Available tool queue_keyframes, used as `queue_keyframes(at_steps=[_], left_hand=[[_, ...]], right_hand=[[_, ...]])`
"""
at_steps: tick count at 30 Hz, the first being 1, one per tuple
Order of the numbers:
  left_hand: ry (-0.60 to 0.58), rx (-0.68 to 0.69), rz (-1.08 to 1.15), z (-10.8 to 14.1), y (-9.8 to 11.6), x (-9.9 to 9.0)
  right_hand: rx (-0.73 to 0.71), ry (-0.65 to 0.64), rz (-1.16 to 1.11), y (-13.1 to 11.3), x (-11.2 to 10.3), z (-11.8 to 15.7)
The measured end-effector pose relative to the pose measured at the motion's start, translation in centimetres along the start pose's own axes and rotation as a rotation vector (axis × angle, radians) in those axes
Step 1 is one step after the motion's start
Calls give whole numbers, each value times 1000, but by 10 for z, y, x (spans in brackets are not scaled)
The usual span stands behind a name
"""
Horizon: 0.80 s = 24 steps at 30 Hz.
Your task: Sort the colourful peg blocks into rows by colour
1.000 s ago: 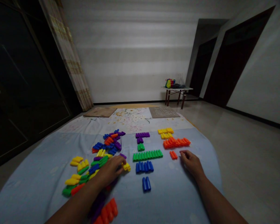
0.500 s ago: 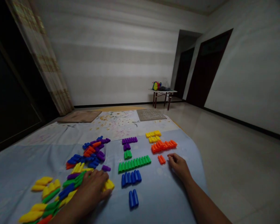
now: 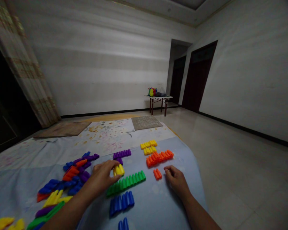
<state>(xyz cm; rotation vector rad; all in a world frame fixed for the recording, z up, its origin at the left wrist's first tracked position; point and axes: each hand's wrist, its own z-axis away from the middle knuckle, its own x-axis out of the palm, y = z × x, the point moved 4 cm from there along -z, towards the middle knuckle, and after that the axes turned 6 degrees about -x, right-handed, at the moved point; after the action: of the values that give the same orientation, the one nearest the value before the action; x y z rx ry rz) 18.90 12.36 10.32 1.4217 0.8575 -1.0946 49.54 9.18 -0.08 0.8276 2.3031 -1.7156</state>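
My left hand (image 3: 102, 174) pinches a yellow ridged plastic block (image 3: 119, 170) between thumb and fingers. It holds the block just above the long green row (image 3: 132, 181) and below the purple blocks (image 3: 122, 154); the short green block seen there earlier is hidden. My right hand (image 3: 176, 179) rests on the cloth with its fingers curled in and nothing visible in them. Close to its fingertips lies a small orange block (image 3: 157, 174). Beyond that is a longer orange row (image 3: 159, 158), with yellow rows (image 3: 148, 144) behind. Nearer me are a blue row (image 3: 122, 203) and a blue pair (image 3: 124, 224).
A loose heap of mixed blocks (image 3: 72, 174) spreads over the left of the blue floral cloth (image 3: 156, 204). Two flat boards, one brown (image 3: 64, 129) and one grey (image 3: 146, 123), lie at the far edge. A small table (image 3: 159, 96) with a colourful bag stands beyond.
My left hand has lifted the yellow block from the heap's edge and carried it forward to the rows. My right hand keeps its place beside the orange block. The view has turned slightly right.
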Motion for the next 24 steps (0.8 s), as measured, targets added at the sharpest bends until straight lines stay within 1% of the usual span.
queue_keyframes(at_steps=[3, 6, 9, 13, 19, 24], left_hand=[[40, 28, 50, -32, 20, 10], [52, 57, 102, -59, 33, 24], [37, 74, 153, -82, 44, 37], [25, 82, 185, -108, 64, 52], [5, 102, 201, -135, 92, 74], [-11, 91, 142, -146, 103, 85]], right_hand=[[-1, -4, 6, 0, 1, 0], [12, -15, 8, 0, 2, -1], [19, -27, 5, -2, 2, 0], [24, -9, -8, -4, 1, 0], [31, 9, -44, -1, 3, -2], [39, 7, -30, 2, 4, -2]])
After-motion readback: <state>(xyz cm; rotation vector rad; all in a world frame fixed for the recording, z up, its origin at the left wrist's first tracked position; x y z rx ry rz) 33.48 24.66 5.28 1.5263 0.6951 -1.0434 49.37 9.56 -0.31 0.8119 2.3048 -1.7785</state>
